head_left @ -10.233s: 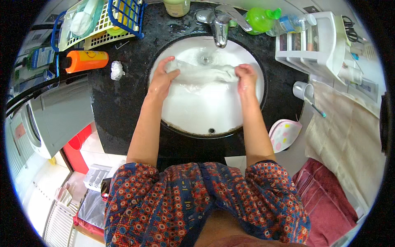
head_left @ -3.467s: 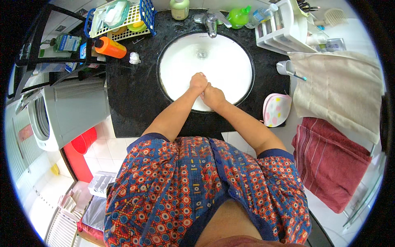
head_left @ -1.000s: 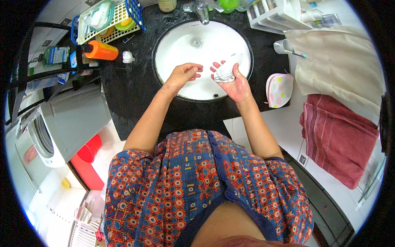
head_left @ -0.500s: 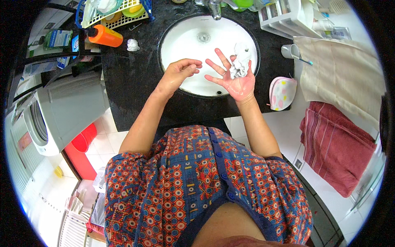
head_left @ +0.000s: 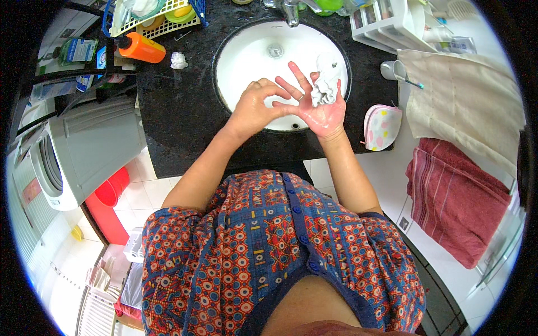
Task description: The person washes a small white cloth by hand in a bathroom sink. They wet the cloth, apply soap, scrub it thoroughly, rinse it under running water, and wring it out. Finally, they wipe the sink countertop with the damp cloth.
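Note:
Over the white oval sink (head_left: 241,47), my right hand (head_left: 325,116) is turned palm up, wet, with several fingers spread. A crumpled white cloth (head_left: 325,89) with grey marks hangs between its thumb and fingers, held there over the palm. What looks like a thin ring circles one right finger. From the left, my left hand (head_left: 255,107) reaches in with bent fingers and touches the spread fingers of my right hand. Its thumb side and forefinger are apart; I see no object in it. The exact contact between the two hands is partly hidden.
A chrome faucet (head_left: 290,12) stands behind the sink on the black countertop (head_left: 179,123). An orange bottle (head_left: 142,47) and a small white lump (head_left: 179,60) lie left. A dotted pouch (head_left: 382,127), a cup (head_left: 390,70) and white drawers (head_left: 386,28) are right, near hanging towels (head_left: 457,196).
My left hand has moved right and slightly down, with its fingers now bent, and meets my right hand's fingers. My right hand and the cloth stay nearly in place.

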Available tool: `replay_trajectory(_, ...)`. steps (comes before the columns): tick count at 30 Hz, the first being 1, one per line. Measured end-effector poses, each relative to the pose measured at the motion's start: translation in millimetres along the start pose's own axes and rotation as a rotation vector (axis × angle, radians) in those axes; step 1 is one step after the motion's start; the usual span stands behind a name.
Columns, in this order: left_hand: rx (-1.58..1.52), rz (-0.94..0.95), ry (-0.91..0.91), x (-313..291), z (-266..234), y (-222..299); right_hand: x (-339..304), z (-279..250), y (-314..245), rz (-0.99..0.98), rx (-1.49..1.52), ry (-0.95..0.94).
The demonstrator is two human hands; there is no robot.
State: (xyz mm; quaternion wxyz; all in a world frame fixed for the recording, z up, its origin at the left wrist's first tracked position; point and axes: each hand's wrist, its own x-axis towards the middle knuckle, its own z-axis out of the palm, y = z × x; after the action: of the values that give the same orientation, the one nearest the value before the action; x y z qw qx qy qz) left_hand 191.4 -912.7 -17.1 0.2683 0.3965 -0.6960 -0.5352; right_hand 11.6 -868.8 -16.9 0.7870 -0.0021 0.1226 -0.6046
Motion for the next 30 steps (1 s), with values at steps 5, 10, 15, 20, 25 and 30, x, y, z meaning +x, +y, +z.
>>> replay_trajectory(5,0.243,0.145,0.097,0.4,15.0,16.2,1.4,-5.6,-2.8,-0.018,0.007,0.053)
replay_trajectory(10,-0.116,-0.026,0.181,5.1,0.3,-2.4,-3.8,-6.7,-7.0,0.000,0.045,0.006)
replay_trajectory(15,-0.194,-0.077,0.215,8.4,-24.5,-6.0,-20.8,-23.7,-37.2,-0.072,-0.061,0.055)
replay_trajectory(20,-0.219,-0.102,0.268,10.6,-31.0,-12.5,-50.6,-61.9,-84.5,-0.260,-0.292,0.419)
replay_trajectory(25,-0.065,-0.214,0.275,27.9,-25.9,-30.9,-65.7,-133.6,-115.2,-0.416,-1.379,0.720)
replay_trajectory(30,0.299,-0.204,0.285,68.2,-0.5,-89.0,-40.5,-163.7,-119.4,-0.631,-2.364,0.620)
